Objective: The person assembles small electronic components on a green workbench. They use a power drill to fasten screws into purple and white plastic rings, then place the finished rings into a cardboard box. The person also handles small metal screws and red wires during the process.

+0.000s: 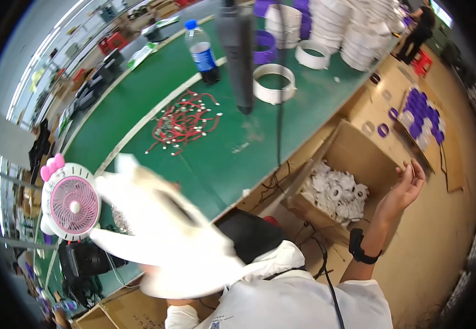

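The right hand (408, 183) is raised over the far edge of an open cardboard box (358, 159), fingers loosely curled and apart, holding nothing visible; a black band sits on that wrist. The box stands on the floor beside the green surface (216, 159) and contains a heap of small white round parts (334, 192). The left hand (161, 230) wears a white glove and is badly blurred, spread low over the near edge of the surface; whether it grips anything cannot be told. Just beside it stands a small pink-and-white fan (72, 203). Further along the surface lie a tangle of red wires (186, 120), a plastic bottle (202, 52) and a white ring (273, 83).
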Demonstrator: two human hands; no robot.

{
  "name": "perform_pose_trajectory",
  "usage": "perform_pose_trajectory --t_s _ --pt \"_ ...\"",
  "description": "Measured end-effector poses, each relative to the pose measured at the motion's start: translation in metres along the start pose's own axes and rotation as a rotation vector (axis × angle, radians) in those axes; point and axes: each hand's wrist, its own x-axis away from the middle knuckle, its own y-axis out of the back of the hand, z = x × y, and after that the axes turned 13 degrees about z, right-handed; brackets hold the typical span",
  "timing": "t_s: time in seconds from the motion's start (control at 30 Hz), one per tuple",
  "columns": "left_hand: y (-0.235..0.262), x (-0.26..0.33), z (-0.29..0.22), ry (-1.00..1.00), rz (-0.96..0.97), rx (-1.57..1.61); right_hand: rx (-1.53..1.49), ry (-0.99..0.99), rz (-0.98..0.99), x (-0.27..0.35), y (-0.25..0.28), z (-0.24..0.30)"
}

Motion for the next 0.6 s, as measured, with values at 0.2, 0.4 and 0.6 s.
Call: perform_pose_trajectory --t_s 0.2,0.4,0.6 --pt "-0.125 0.054 -0.013 0.174 0.754 -0.038 -0.009 0.061 -0.179 0.006 0.092 0.027" --pt "-0.090 0.061 0.002 0.303 0.855 -0.122 -0.017 -0.040 -0.229 0.029 0.139 0.010" --pt "-0.016 0.072 0.006 0.539 0.698 -0.145 -0.220 -0.098 -0.070 0.028 0.077 0.008"
